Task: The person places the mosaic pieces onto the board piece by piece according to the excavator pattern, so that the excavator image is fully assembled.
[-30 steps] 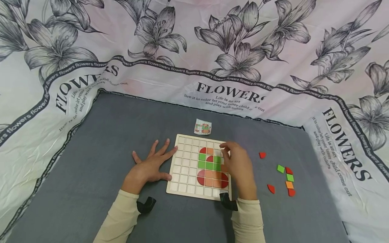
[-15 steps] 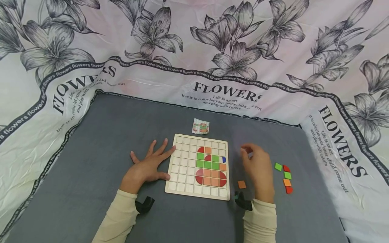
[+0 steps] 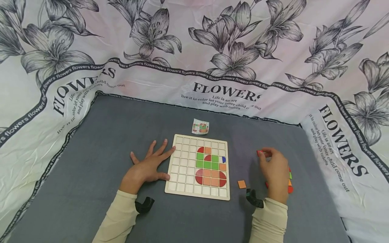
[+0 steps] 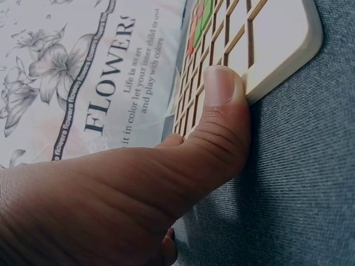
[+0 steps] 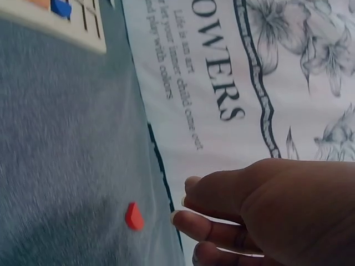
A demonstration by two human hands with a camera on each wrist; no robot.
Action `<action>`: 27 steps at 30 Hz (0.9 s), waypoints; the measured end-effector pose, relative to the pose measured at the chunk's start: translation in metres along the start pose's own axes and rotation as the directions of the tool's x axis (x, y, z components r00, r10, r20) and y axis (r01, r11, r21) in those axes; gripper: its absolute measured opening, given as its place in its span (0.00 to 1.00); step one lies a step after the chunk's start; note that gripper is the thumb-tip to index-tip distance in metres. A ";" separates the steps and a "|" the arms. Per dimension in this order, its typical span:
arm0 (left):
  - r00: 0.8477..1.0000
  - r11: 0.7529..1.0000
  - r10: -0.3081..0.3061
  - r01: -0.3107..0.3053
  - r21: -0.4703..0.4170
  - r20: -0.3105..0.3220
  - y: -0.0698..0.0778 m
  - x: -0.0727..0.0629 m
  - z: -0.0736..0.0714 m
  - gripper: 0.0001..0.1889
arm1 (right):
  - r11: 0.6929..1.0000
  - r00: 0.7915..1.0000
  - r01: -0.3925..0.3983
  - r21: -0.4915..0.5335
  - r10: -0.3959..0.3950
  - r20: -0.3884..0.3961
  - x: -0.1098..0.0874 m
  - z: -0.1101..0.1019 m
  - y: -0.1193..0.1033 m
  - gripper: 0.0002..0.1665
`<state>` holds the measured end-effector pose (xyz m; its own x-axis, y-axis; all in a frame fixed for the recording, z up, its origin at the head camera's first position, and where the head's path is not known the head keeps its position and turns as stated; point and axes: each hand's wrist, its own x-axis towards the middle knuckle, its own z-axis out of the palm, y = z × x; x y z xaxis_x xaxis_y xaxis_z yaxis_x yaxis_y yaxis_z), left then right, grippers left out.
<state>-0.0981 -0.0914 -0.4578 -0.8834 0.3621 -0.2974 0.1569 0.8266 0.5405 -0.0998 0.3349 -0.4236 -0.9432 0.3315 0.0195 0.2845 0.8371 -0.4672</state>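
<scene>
My left hand (image 3: 149,167) lies spread at the left side of a wooden grid board (image 3: 182,168). Its thumb (image 4: 219,91) rests on the board's rim in the left wrist view. Red, green and orange pieces fill cells on the board's right half, with a blue piece (image 3: 224,159) at the right edge. My right hand (image 3: 275,172) hovers right of the board, fingers loosely bent, fingertips by a red rounded piece (image 3: 259,153). In the right wrist view this red piece (image 5: 133,216) lies on the cloth, apart from the right hand (image 5: 266,210).
A loose orange square (image 3: 241,184) lies just right of the board. Several red, green and orange pieces (image 3: 290,189) lie partly hidden behind the right hand. A small pattern card (image 3: 200,127) sits beyond the board. Flower-printed cloth (image 3: 231,94) borders the grey tabletop (image 3: 194,219).
My right hand has moved right, away from the board to the loose red piece. This uncovers the blue piece and the orange square. My left hand stays at the board.
</scene>
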 end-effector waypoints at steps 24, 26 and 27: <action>1.000 1.000 -0.006 0.006 0.002 0.004 0.000 0.001 -0.001 0.57 | 0.996 0.992 -0.041 -0.076 0.049 0.116 0.026 0.018 0.024 0.27; 1.000 1.000 -0.008 0.008 0.003 0.009 0.000 0.001 -0.001 0.57 | 0.996 0.993 -0.033 -0.078 0.041 0.114 0.025 0.020 0.022 0.26; 1.000 1.000 -0.009 0.009 0.003 0.010 0.000 0.001 -0.001 0.57 | 0.997 0.993 -0.026 -0.079 0.035 0.114 0.025 0.021 0.021 0.25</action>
<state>-0.0996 -0.0911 -0.4577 -0.8801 0.3594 -0.3102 0.1505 0.8310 0.5356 -0.1211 0.3515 -0.4511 -0.9460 0.3090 -0.0977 0.3218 0.8599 -0.3963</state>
